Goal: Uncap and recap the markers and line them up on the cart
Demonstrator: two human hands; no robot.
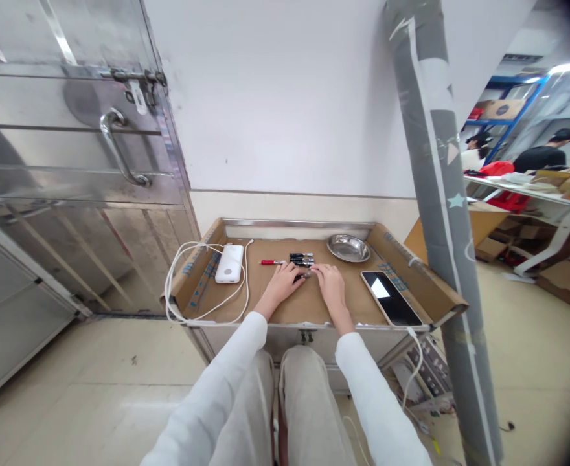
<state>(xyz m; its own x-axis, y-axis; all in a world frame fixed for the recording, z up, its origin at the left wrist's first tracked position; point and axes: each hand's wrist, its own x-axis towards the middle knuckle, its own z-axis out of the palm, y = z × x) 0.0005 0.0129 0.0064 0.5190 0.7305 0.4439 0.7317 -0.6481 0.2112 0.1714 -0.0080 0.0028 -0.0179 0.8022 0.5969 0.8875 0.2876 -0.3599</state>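
Observation:
Over the cardboard-lined table (275,310), my left hand (281,283) and my right hand (330,283) come close together. A small dark pen (306,276) spans the gap between them. My left fingers are closed on one end, and the fingertips of my right hand pinch the other. Just beyond the hands, several black pens (301,257) lie side by side in a small group. To their left is a red pen (268,262), its other end near my left hand. Fine detail of the held pen is too small to make out.
A white power bank (229,264) with a looped white cable (170,285) lies at left. At back right sits a round metal dish (348,248); a phone (390,298) lies at front right. A tall wrapped roll (435,162) leans beside the table. Two people are in the background.

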